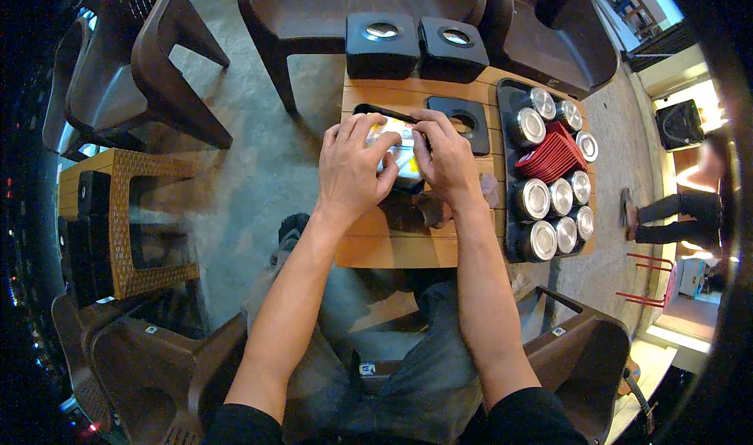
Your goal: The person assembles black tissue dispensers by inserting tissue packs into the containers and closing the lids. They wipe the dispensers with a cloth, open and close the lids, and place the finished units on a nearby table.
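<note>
On the wooden table, a white soft packet with yellow patches sits in a black open box. My left hand lies over the packet's left side, fingers curled onto it. From the right, my right hand grips the packet's edge with thumb and bent fingers. Both hands hide much of the packet and the box. Just beyond my right hand lies a flat black lid with a round hole. A crumpled brownish thing, too dim to identify, rests under my right wrist.
Two black tissue boxes stand at the table's far edge. On the right, a black tray carries several silver-lidded containers and stacked red dishes. Brown plastic chairs surround the table. A person stands far right.
</note>
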A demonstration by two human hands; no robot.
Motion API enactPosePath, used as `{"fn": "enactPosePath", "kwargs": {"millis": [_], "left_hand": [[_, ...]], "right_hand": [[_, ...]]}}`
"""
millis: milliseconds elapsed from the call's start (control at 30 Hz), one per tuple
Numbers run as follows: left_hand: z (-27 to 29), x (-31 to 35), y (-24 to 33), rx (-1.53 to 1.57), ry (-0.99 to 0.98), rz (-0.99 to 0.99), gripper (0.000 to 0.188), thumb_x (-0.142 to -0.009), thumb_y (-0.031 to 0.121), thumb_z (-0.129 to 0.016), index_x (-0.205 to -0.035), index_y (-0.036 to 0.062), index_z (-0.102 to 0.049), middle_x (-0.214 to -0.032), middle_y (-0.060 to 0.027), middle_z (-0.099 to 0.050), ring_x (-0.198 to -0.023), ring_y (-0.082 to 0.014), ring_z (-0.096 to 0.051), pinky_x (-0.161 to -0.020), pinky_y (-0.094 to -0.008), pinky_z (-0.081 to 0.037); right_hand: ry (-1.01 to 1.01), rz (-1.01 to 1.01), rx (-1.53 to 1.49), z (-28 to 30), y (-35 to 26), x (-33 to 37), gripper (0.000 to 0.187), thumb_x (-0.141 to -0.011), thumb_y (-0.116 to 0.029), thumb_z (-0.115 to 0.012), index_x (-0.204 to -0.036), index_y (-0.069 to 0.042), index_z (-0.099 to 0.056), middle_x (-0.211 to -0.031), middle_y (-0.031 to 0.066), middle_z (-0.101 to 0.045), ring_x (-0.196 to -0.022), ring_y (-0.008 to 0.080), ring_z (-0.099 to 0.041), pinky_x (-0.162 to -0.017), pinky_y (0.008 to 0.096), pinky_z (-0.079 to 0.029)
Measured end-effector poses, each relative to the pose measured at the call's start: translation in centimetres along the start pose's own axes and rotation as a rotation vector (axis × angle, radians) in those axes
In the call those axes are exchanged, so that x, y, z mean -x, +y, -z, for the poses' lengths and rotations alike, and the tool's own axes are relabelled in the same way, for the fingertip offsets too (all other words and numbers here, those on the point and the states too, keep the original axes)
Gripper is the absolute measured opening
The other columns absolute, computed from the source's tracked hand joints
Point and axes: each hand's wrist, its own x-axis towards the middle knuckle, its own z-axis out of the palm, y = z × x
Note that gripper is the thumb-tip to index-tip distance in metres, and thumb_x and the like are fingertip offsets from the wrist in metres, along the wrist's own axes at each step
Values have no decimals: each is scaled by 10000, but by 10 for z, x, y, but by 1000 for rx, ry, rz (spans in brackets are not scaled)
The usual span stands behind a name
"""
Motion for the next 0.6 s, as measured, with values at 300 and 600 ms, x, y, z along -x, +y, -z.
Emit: {"fn": "enactPosePath", "kwargs": {"millis": [300, 600], "left_hand": [[-2, 3, 3, -157, -43, -40, 379, -902, 252, -737, -1275, 238, -808, -1491, -70, -596, -1363, -283, -543, -1106, -517, -440], [0, 2, 9, -184, -74, 6, 413, -857, 220, -764, -1268, 196, -741, -1467, -79, -598, -1357, -297, -546, -1070, -527, -456]], "right_hand": [[-25, -19, 56, -4, -3, 0, 114, -1021, -53, -676, -1119, -8, -641, -1254, 169, -711, -1035, 414, -732, -856, 482, -611], [-37, 0, 54, -1, -11, -1, 117, -1014, -55, -685, -1107, -6, -634, -1253, 177, -702, -1036, 425, -723, -851, 493, -606]]}}
